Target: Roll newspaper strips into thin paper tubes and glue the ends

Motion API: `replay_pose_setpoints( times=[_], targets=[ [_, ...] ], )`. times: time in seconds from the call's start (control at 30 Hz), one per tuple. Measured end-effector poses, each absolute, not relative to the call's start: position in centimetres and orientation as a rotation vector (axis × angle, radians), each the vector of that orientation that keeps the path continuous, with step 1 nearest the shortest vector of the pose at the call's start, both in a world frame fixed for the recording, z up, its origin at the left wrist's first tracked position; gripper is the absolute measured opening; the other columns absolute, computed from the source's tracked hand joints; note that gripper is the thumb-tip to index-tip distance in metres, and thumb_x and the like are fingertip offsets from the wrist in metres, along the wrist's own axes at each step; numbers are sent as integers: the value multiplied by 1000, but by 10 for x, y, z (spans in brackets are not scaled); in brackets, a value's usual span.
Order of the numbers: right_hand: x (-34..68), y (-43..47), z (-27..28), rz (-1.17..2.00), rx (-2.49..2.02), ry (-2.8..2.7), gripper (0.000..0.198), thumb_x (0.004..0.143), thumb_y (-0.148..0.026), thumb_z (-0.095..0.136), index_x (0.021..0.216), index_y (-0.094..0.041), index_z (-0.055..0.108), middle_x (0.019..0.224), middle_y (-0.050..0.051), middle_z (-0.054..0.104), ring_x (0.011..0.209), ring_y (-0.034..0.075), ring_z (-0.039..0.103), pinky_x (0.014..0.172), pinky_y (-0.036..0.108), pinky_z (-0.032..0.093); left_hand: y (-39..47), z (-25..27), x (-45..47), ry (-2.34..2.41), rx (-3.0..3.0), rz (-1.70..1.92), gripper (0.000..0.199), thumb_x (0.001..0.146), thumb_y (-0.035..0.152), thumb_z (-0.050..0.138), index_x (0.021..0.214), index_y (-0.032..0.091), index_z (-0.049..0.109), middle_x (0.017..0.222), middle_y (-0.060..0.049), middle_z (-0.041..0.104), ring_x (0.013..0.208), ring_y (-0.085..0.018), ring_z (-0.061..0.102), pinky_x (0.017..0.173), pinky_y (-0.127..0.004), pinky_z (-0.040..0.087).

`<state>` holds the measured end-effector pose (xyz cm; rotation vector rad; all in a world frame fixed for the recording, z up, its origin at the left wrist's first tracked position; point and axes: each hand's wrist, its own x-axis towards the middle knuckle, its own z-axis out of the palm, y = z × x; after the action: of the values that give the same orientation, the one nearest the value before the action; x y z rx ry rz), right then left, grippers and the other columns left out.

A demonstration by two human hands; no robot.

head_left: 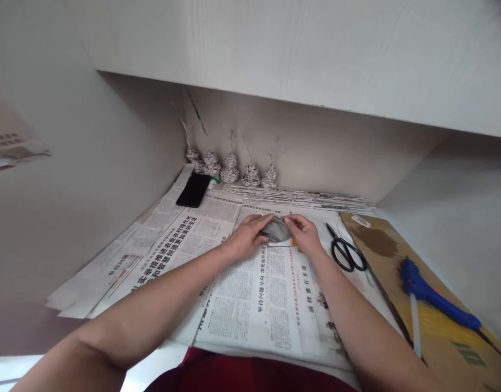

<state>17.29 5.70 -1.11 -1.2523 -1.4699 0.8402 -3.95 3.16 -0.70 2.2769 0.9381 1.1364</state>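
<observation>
A rounded grey piece of printed newspaper (277,230) sits between my two hands, low over the newspaper sheets (242,305). On its left side, my left hand (250,235) holds the edge between thumb and fingers. At its upper right, my right hand (302,231) pinches the rim with curled fingers. A small orange and white patch shows by the right hand at the lower edge. Fingers cover parts of its outline. Black-handled scissors (345,251) lie just right of my right hand.
Several coiled-paper figures (230,167) stand along the back wall, with thin rolled paper sticks (303,199) before them. A black phone (194,190) lies at back left. A blue glue gun (433,299) rests on cardboard (381,267) at right. An overhanging white panel (299,49) hangs above.
</observation>
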Motion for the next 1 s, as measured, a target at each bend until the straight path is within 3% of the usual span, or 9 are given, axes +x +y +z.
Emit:
replay_pose_setpoints(
  times=[0.07, 0.13, 0.23, 0.4, 0.8, 0.87, 1.0],
  targets=[
    [171, 54, -9, 745, -1212, -1705, 37, 72, -48, 67, 95, -19, 71, 85, 6, 66, 74, 18, 57, 68, 30, 45, 36, -15, -35, 1021, 2313, 1076, 57, 79, 16, 61, 135, 21, 50, 126, -10, 60, 118, -25, 51, 100, -40, 41],
    [170, 53, -8, 601, -1175, -1908, 37, 73, -47, 68, 100, -21, 70, 89, 6, 64, 79, 20, 57, 73, 33, 46, 40, -19, -32, 1079, 2321, 1049, 40, 82, 13, 55, 120, 22, 64, 108, -8, 69, 102, -21, 60, 93, -35, 46],
    [170, 55, -12, 476, -1152, -2003, 29, 76, -44, 67, 93, -22, 71, 91, 7, 63, 88, 22, 58, 81, 36, 45, 43, -17, -32, 1221, 2305, 1048, 31, 82, 10, 52, 102, 22, 73, 89, -6, 72, 86, -18, 64, 84, -29, 49],
    [172, 63, -21, 397, -1184, -2014, 19, 79, -40, 64, 83, -22, 70, 87, 5, 62, 87, 22, 58, 82, 36, 43, 39, -10, -32, 1369, 2344, 998, 24, 82, 16, 56, 96, 20, 75, 84, -7, 72, 83, -19, 63, 82, -30, 48],
    [171, 62, -20, 411, -1209, -1941, 25, 75, -45, 65, 77, -21, 70, 81, 5, 64, 80, 21, 59, 74, 33, 43, 32, 0, -35, 1474, 2302, 953, 11, 77, 26, 67, 82, 20, 75, 79, -4, 72, 78, -17, 63, 77, -25, 44],
    [171, 63, -20, 412, -1203, -1940, 27, 75, -47, 64, 76, -20, 70, 81, 6, 64, 79, 21, 59, 73, 33, 43, 28, 5, -37, 1536, 2271, 910, 15, 74, 35, 70, 76, 20, 74, 75, -3, 71, 72, -16, 62, 70, -24, 42],
    [173, 65, -23, 401, -1202, -1921, 32, 75, -50, 62, 75, -20, 70, 81, 7, 66, 77, 22, 59, 70, 33, 43, 14, 19, -58, 1781, 2197, 819, 44, 73, 58, 62, 58, 17, 66, 58, -3, 64, 56, -15, 54, 55, -25, 34]
  ],
)
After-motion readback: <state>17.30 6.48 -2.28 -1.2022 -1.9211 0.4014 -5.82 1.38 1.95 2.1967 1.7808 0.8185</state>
